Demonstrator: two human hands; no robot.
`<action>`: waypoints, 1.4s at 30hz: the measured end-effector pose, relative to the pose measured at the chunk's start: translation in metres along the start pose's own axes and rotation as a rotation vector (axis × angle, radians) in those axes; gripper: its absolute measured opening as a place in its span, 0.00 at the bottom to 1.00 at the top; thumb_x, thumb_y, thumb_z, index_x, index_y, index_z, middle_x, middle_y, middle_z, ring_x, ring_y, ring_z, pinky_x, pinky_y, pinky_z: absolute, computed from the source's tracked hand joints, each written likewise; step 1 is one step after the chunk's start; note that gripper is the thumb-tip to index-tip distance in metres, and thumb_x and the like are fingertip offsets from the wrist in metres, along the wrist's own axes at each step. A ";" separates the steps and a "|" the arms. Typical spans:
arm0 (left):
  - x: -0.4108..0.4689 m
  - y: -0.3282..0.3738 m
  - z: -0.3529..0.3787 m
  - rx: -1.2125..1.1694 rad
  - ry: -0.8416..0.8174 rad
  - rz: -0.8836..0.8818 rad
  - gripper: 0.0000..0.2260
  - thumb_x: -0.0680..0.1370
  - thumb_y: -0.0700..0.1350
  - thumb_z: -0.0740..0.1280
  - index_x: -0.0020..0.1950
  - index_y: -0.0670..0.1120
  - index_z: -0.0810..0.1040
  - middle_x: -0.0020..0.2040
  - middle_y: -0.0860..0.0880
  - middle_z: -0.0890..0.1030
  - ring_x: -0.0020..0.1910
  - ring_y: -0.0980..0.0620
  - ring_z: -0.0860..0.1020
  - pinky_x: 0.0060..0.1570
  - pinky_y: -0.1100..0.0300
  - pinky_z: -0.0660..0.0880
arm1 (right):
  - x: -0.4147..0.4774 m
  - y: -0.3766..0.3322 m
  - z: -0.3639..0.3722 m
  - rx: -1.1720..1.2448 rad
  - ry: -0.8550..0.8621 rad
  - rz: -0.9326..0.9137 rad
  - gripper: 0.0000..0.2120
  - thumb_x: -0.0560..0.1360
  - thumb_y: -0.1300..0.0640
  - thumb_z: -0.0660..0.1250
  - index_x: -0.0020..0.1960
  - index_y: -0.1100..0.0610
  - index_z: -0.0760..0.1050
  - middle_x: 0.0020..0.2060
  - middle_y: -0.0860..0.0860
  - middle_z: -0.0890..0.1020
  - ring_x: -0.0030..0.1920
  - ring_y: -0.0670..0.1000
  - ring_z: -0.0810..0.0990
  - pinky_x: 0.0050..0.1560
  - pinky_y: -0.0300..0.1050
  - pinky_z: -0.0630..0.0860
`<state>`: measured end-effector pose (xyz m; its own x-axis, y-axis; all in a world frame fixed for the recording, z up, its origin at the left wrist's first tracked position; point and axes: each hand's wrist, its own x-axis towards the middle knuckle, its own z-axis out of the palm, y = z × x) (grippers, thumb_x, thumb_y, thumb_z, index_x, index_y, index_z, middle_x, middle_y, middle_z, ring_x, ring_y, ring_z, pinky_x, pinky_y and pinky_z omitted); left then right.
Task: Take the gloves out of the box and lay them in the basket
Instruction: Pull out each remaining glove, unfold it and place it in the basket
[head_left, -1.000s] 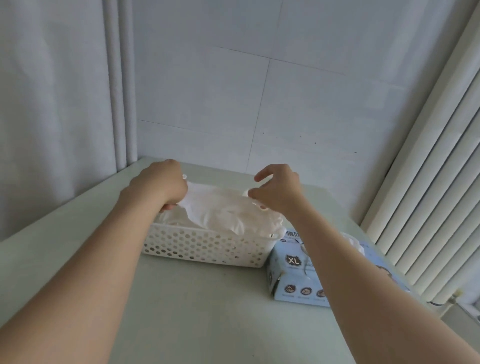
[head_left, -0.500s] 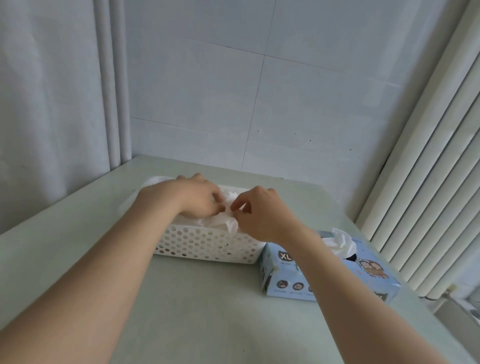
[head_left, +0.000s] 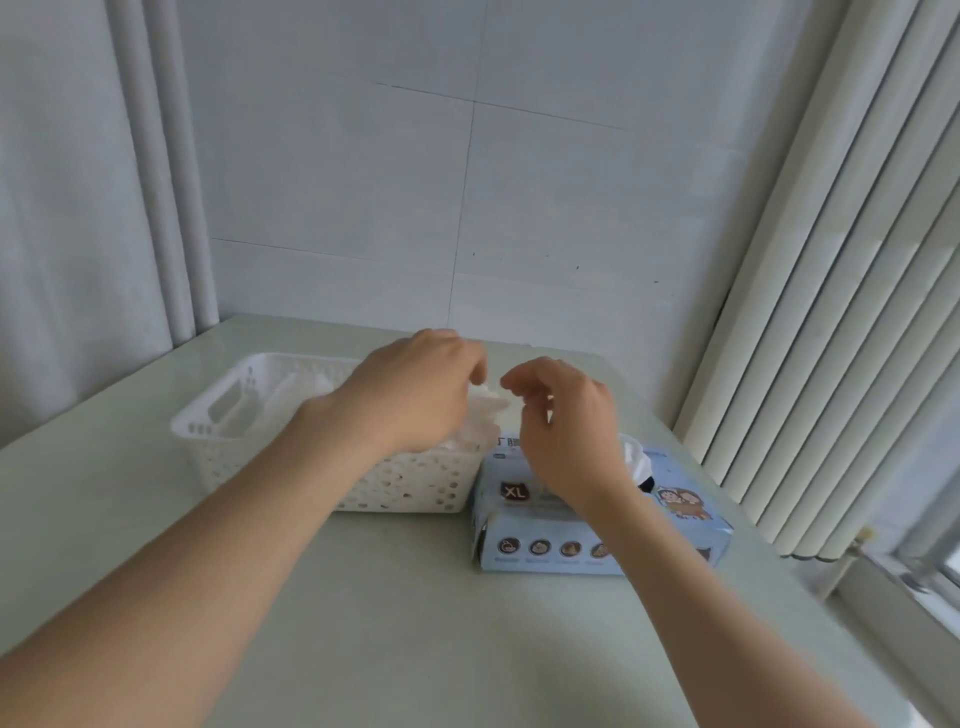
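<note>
Both hands over the right end of the basket, gloves piled inside

The left hand (head_left: 415, 389) hangs palm down over the white perforated basket (head_left: 218, 415), its fingers curled down onto the crumpled white gloves (head_left: 485, 418) heaped at that end; its fingertips are hidden, so I cannot tell whether it grasps them or only touches them. The right hand (head_left: 566, 431) hovers just beside it, above where the basket meets the pale blue glove box (head_left: 571, 545), fingers loosely bent and blurred, with nothing seen in them. The box, marked XL, lies against the basket's right end on the pale green table (head_left: 415, 639), and one white glove (head_left: 635, 457) pokes up from its top opening, behind the right wrist
</note>
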<state>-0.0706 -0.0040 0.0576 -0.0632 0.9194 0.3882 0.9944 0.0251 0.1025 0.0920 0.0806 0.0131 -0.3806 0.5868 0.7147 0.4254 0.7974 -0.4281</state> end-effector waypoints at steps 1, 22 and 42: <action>0.000 0.011 0.005 -0.029 0.015 0.046 0.15 0.85 0.38 0.59 0.68 0.51 0.78 0.68 0.50 0.78 0.65 0.49 0.78 0.64 0.49 0.76 | -0.001 0.004 -0.008 -0.023 -0.014 0.070 0.21 0.74 0.73 0.60 0.53 0.54 0.86 0.48 0.48 0.86 0.46 0.42 0.79 0.48 0.23 0.69; -0.010 0.052 0.056 0.062 -0.078 0.279 0.17 0.85 0.59 0.59 0.66 0.50 0.76 0.50 0.54 0.80 0.57 0.50 0.76 0.70 0.49 0.64 | -0.012 0.036 -0.065 0.257 0.104 0.455 0.10 0.85 0.56 0.66 0.48 0.58 0.82 0.35 0.52 0.83 0.33 0.48 0.77 0.36 0.43 0.76; -0.008 0.059 0.023 -0.816 -0.059 0.050 0.07 0.82 0.54 0.71 0.58 0.55 0.81 0.47 0.55 0.88 0.48 0.55 0.86 0.56 0.50 0.81 | -0.013 0.005 -0.071 1.190 0.176 0.720 0.13 0.89 0.55 0.57 0.56 0.62 0.77 0.42 0.56 0.88 0.40 0.53 0.87 0.36 0.44 0.81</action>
<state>-0.0091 -0.0007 0.0391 0.0063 0.9316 0.3635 0.6200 -0.2888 0.7295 0.1573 0.0665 0.0408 -0.2353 0.9585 0.1612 -0.4946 0.0247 -0.8688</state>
